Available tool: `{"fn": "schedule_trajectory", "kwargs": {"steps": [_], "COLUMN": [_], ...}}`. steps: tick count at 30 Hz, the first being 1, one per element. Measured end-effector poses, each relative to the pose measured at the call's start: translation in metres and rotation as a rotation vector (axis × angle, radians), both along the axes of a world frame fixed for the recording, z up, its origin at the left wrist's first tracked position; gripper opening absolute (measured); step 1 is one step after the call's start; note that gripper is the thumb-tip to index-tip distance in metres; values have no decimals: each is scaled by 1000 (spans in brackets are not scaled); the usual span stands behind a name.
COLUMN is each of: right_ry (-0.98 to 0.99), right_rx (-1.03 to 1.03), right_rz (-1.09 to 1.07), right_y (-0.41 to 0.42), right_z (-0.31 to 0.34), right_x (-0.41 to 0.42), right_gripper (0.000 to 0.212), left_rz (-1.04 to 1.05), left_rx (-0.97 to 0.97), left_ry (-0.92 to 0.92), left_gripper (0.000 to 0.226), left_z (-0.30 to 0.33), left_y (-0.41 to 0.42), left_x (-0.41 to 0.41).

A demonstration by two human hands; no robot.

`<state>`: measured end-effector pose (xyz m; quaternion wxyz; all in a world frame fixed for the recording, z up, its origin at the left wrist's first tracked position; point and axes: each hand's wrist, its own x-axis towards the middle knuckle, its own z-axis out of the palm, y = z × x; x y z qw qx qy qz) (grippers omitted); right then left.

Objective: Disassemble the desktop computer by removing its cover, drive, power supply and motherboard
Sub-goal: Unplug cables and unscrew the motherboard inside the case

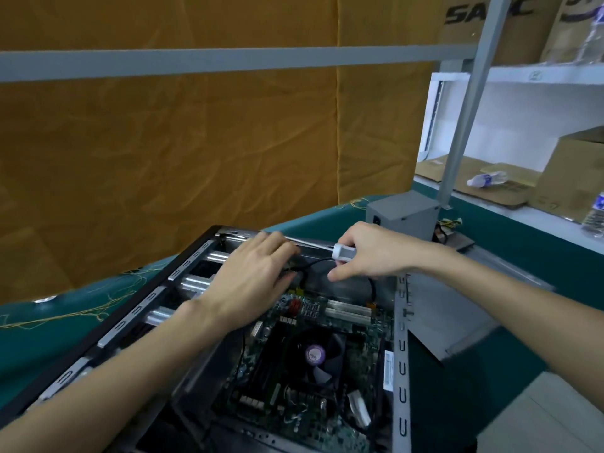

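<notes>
The open computer case [130, 318] lies on the green table with its cover off. Inside it sits the green motherboard [294, 397] with a black fan [322, 358]. My right hand [369, 253] grips a screwdriver [340, 250] by its grey handle, the shaft pointing left along the far wall of the case. My left hand [251, 282] reaches into the far end of the case, its fingertips at a black cable [313, 264]; whether they grip it is hidden. The grey power supply [403, 212] stands outside the case, behind my right hand.
A flat grey metal panel [447, 305] lies on the green table [510, 237] right of the case. An orange cloth hangs behind. Shelves at the right carry cardboard boxes [575, 178] and plastic bottles [593, 217]. A grey upright post [464, 119] rises behind the power supply.
</notes>
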<state>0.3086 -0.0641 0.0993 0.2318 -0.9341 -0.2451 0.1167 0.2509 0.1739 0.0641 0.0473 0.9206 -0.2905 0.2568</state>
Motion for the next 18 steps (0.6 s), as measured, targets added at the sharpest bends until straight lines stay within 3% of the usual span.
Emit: {"fn": "schedule_trajectory", "kwargs": {"steps": [3, 5, 8, 12, 15, 18], "right_ry": [75, 126, 184, 211, 133, -87], "right_rx": [31, 50, 121, 414, 587, 576], "right_rz": [55, 89, 98, 8, -37, -1], "right_y": [-8, -13, -21, -36, -28, -4], "right_z": [11, 17, 26, 35, 28, 7], "right_x": [-9, -15, -18, -8, -1, 5], "right_gripper": [34, 29, 20, 27, 29, 28], "left_rz": [60, 44, 19, 6, 60, 156], "left_rx": [-125, -111, -44, -64, -111, -113], "left_ry": [-56, -36, 110, 359, 500, 563], "left_gripper": [26, 21, 14, 12, 13, 19], "left_z": [4, 8, 8, -9, -19, -25], "left_y": [-9, -8, -8, -23, -34, -38], "left_x": [-3, -1, 6, 10, 19, 30]}}
